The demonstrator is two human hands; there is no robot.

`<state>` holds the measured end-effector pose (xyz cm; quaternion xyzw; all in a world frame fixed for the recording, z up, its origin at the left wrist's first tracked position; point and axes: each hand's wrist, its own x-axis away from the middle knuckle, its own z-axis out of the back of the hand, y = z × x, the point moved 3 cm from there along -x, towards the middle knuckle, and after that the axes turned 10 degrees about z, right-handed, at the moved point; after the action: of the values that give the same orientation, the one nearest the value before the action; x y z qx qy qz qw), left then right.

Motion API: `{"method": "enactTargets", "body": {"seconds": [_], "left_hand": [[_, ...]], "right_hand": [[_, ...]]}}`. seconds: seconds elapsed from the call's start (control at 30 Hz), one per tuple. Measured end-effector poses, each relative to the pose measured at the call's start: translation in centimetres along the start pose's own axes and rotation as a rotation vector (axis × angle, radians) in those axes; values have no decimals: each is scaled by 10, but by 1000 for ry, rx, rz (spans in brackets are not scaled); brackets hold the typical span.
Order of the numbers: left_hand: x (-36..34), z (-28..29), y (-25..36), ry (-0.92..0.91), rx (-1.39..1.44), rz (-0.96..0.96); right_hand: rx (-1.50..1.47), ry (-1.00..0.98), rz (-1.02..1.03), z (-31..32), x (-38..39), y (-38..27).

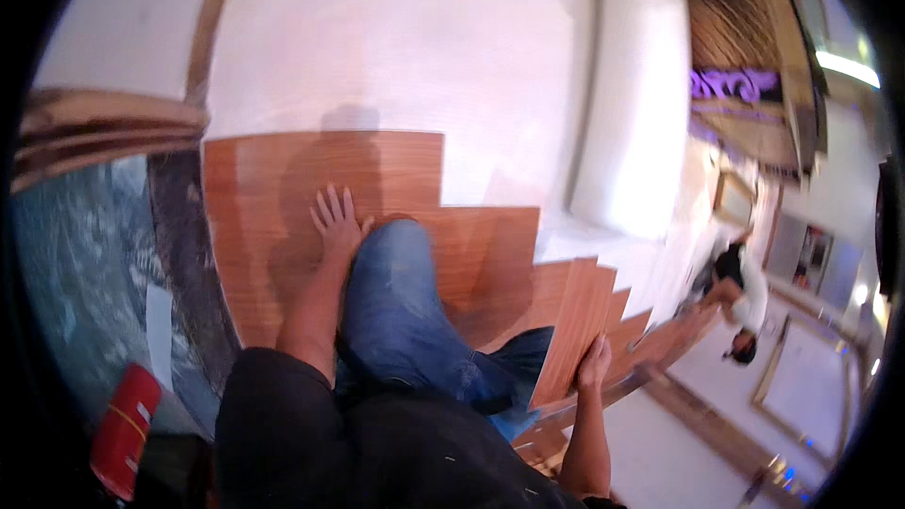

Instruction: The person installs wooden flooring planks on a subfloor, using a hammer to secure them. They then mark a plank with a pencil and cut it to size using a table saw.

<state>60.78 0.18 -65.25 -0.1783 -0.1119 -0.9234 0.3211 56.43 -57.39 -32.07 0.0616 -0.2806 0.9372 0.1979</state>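
My left hand [337,217] lies flat with fingers spread on the laid wood-look floor planks [273,254], beside my bent knee in blue jeans. My right hand [594,363] is closed on the long edge of a loose reddish-brown floor plank [570,330]. It is tilted beside my leg, and a second plank edge shows along it, perhaps another plank held with it. The laid planks end in a stepped edge on a white underlay sheet [396,38]. My right fingertips are partly hidden.
A thick white roll of underlay [633,94] lies on the right. Further right, another person [740,287] crouches by the planks. At left are a dark strip [189,245], a bluish sheet-like surface [90,254] and a red packet [125,429].
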Motion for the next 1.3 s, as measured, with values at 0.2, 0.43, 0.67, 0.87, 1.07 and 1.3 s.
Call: {"method": "enactTargets", "body": {"seconds": [0.2, 0.43, 0.67, 0.87, 1.07, 1.3], "left_hand": [[-3, -35, 7, -96, -111, -81], [59, -39, 60, -283, -496, 155], [371, 59, 353, -1186, -194, -1344], [703, 315, 404, -1034, -1209, -1799], [813, 502, 491, -1371, -1062, -1487], [786, 545, 578, -395, -997, -1522]], "right_hand": [[79, 109, -224, 24, 202, 136], [214, -272, -508, 126, 320, 114], [-13, -556, -391, 185, 380, 94], [-166, -392, -229, 248, 385, 53], [-122, 224, 118, 478, 351, -6], [-336, 506, -485, 702, 389, 65]]}}
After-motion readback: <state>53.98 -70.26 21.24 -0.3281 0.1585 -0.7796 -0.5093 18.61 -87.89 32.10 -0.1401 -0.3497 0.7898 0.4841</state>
